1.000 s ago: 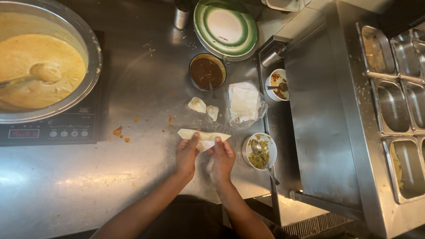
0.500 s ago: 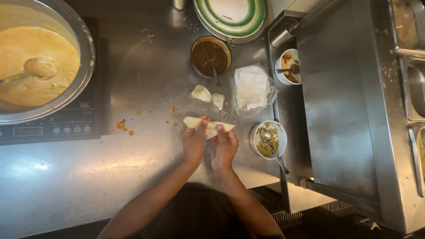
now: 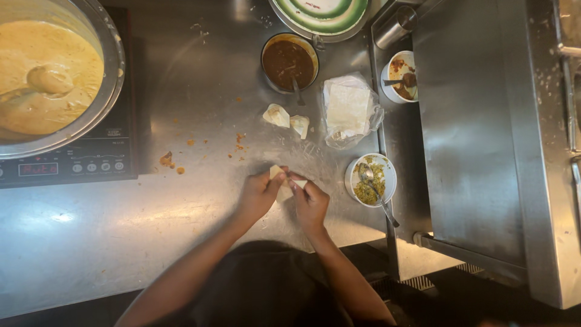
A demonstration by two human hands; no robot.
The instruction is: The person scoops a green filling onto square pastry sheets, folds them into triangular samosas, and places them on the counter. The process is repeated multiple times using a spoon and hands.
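Both hands, left hand (image 3: pixel 259 195) and right hand (image 3: pixel 310 203), pinch one pale wrapper (image 3: pixel 283 183) over the steel counter (image 3: pixel 181 230). Two folded dumplings (image 3: pixel 287 118) lie beyond, beside a wrapper stack (image 3: pixel 348 109). Three bowls: brown sauce (image 3: pixel 289 60), green filling (image 3: pixel 370 179), a red-smeared one (image 3: pixel 400 75). A batter pan (image 3: pixel 51 75) sits far left.

Batter pan (image 3: pixel 91 36) on induction hob (image 3: pixel 72 163); sauce bowl (image 3: pixel 289 60); green-rimmed plate (image 3: pixel 319 15); filling bowl (image 3: pixel 370 180).

Warm dim light, counter (image 3: pixel 91 230) glare, soft focus.
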